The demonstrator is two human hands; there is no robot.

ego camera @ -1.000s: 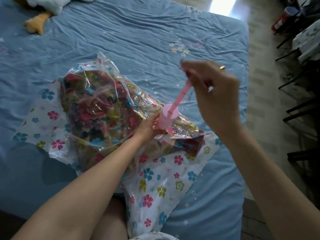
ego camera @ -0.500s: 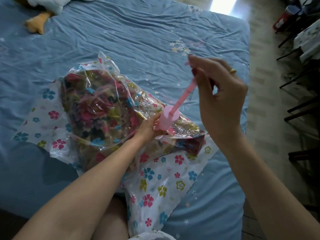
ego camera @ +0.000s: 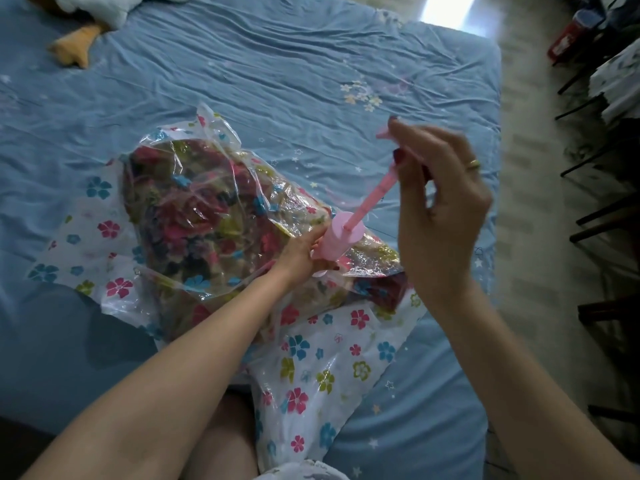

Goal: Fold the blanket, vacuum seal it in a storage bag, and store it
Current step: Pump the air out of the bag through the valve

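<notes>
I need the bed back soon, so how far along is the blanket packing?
Done: the floral blanket is inside the flower-print storage bag on the bed. In hand: the left hand steadies the pink hand pump on the bag while the right hand holds its raised plunger rod. Left: the bag looks loose, so more pumping, then storing.

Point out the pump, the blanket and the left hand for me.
pump [ego camera: 337, 239]: head view, on its pink barrel.
blanket [ego camera: 194, 216]: head view, on its folded bulk inside the bag.
left hand [ego camera: 299, 258]: head view, on its back.
</notes>
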